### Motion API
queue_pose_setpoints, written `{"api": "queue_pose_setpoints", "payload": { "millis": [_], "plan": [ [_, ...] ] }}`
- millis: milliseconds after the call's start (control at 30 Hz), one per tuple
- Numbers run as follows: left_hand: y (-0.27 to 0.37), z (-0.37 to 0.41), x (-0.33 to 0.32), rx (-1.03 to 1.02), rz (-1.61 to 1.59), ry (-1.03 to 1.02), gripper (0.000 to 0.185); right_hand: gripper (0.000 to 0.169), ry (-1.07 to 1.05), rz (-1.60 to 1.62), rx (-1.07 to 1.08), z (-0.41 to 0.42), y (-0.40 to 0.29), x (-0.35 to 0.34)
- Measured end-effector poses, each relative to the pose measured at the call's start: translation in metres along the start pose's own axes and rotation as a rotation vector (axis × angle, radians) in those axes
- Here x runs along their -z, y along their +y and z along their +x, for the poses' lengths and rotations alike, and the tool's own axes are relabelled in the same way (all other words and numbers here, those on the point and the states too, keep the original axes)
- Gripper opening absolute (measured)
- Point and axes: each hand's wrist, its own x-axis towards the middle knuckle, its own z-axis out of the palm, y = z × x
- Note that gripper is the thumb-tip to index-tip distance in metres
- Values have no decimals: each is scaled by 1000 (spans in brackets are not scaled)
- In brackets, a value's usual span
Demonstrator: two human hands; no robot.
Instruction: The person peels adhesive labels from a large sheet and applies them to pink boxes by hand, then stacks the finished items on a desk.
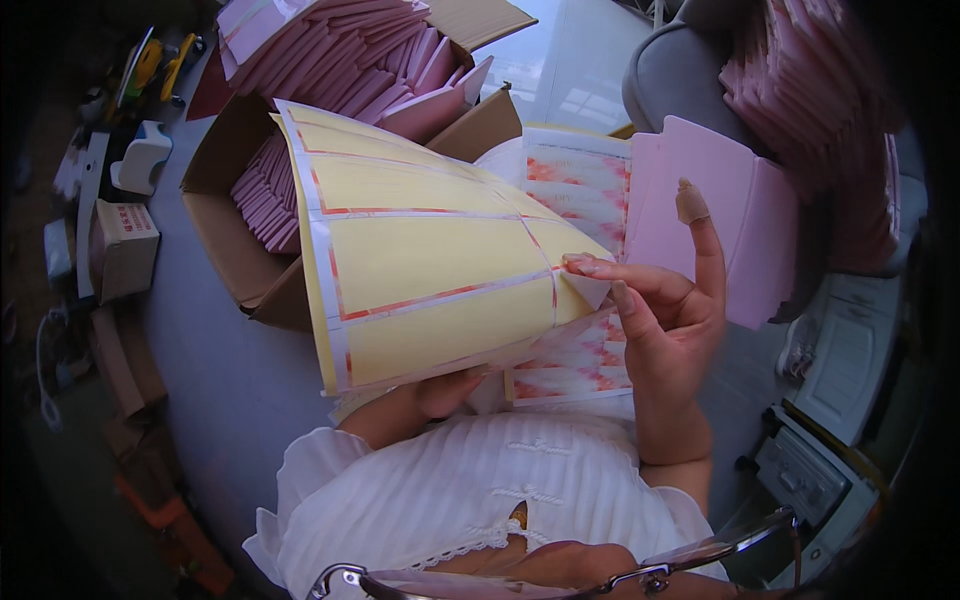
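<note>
A curled yellow label backing sheet (pixel 435 240) spans the middle of the view, with white and red-edged strips framing its bare panels. My right hand (pixel 671 307) pinches its right corner between thumb and a finger, where a small white flap (pixel 589 289) is folded up. One finger of that hand points up, with a tan covering (pixel 691 202) on its tip. My left hand (pixel 450 391) supports the sheet's near edge from below; its fingers are mostly hidden. Beneath lie printed label sheets (pixel 574 180) with red and pink patterns.
Flat pink pieces (pixel 694 187) lie fanned right of the labels. More fill a cardboard box (pixel 225 247) at left and form a tall stack (pixel 802 97) on a grey chair (pixel 667 75). A white stool (pixel 142 157) and small carton (pixel 126 247) stand far left.
</note>
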Motion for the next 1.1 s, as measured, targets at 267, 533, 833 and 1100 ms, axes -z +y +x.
{"api": "queue_pose_setpoints", "payload": {
  "millis": [267,533,833,1100],
  "plan": [
    [-18,-2,-21,-224,-161,180,66,56,244,456,39,19,6,24],
    [-34,22,-46,-44,-212,155,79,48,579,290,435,16,-16,71],
    [-29,36,-69,573,-324,-344,88,60,480,-154,379,-25,13,53],
    [78,5,-87,112,547,-315,41,67,438,-101,386,-19,0,62]
  ]
}}
